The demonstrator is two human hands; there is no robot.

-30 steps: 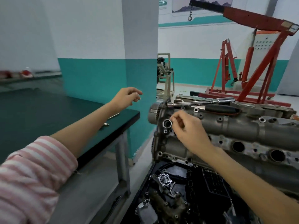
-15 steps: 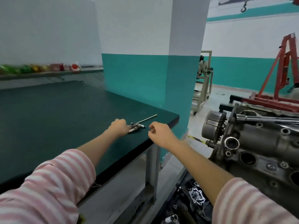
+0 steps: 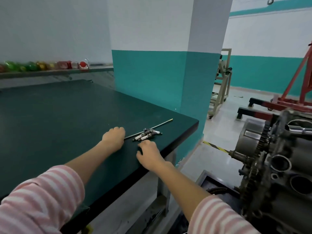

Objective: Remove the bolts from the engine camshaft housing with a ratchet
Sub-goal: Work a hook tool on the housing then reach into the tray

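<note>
- Bolts could not be made out on the grey cast-metal engine camshaft housing (image 3: 287,166), which sat at the right edge of view, well apart from both hands.
- A second earlier the right hand (image 3: 149,153) had been at the housing; it had since moved to the dark green workbench top (image 3: 59,124), fingers curled downward. Whether it held a bolt could not be told.
- The left hand (image 3: 114,136) had come down from mid-air to rest curled on the bench, touching the end of a thin metal rod (image 3: 152,127).
- Small white-tipped spark plugs (image 3: 147,134) lay just beyond the right hand.
- A chrome ratchet handle (image 3: 298,130) lay untouched on the housing, so this was likely a parts drop-off between bolts.
</note>
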